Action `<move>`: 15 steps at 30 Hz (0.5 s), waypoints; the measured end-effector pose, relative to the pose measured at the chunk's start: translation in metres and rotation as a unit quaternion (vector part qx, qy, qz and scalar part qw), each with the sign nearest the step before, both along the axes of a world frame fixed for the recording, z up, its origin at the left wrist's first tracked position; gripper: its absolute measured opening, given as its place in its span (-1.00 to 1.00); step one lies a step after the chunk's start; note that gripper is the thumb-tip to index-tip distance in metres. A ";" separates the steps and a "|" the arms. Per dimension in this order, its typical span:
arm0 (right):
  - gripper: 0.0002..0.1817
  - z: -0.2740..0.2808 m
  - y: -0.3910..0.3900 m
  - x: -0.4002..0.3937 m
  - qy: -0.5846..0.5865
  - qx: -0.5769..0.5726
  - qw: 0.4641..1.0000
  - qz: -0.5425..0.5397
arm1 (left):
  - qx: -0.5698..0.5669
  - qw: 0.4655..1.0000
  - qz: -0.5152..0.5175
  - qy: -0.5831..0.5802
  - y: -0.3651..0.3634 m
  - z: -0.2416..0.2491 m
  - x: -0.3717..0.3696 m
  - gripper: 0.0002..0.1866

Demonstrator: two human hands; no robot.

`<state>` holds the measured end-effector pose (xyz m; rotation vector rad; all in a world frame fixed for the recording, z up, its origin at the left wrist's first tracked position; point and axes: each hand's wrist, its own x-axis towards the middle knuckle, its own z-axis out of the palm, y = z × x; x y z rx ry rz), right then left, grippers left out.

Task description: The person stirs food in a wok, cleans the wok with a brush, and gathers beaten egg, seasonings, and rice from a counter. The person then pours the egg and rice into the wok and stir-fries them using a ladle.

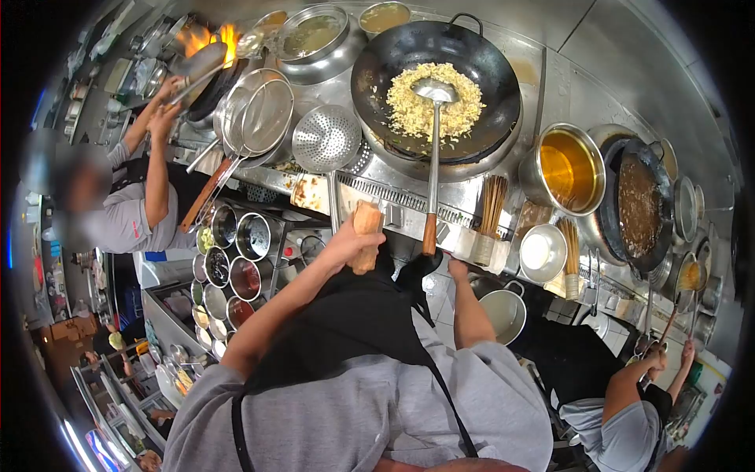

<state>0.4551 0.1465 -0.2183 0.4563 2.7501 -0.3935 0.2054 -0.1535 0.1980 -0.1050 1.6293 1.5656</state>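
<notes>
My left hand (351, 245) is closed around a tan folded cloth (366, 224) in front of the stove's edge. Beside it runs the metal handle of a perforated skimmer (325, 139). My right hand (457, 270) hangs low by the stove front, right of the ladle's wooden end; its fingers are too small and hidden to read. Ahead, a black wok (381, 75) holds yellowish chopped food (421, 110), perhaps egg or rice. A ladle (435, 157) rests with its bowl on the food and its handle over the wok's near rim.
Mesh strainers (263, 118) lie left of the wok. To the right stand a pot of amber oil (562, 169), bamboo brushes (492, 206) and a second wok (645, 208). Seasoning tins (244, 281) are at lower left. Co-workers (145, 193) work on both sides; flames (212, 43) rise at far left.
</notes>
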 end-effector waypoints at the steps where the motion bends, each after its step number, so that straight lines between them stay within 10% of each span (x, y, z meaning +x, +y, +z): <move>1: -0.60 0.033 -0.004 -0.007 -0.103 -0.047 0.993 -0.004 | -0.024 0.999 0.002 0.042 0.003 -0.002 -0.005 -0.35; 4: -0.47 0.167 -0.027 -0.049 -0.160 -0.330 0.916 -0.164 | -0.107 0.963 -0.085 0.234 0.016 0.000 -0.035 -0.31; 7: -0.24 0.358 -0.060 -0.126 -0.046 -0.775 0.519 -0.358 | -0.117 0.854 -0.117 0.494 0.042 -0.014 -0.075 -0.31; 9: -0.31 0.412 -0.064 -0.172 0.004 -0.741 0.554 -0.380 | -0.123 0.808 -0.135 0.561 0.061 -0.023 -0.099 -0.31; 11: -0.38 0.410 -0.065 -0.208 0.043 -0.388 0.873 -0.293 | -0.152 0.826 -0.189 0.509 0.072 -0.027 -0.112 -0.29; 15: -0.59 0.466 -0.063 -0.194 0.082 -0.431 0.853 -0.284 | -0.059 0.819 -0.034 0.570 0.062 -0.040 -0.096 -0.41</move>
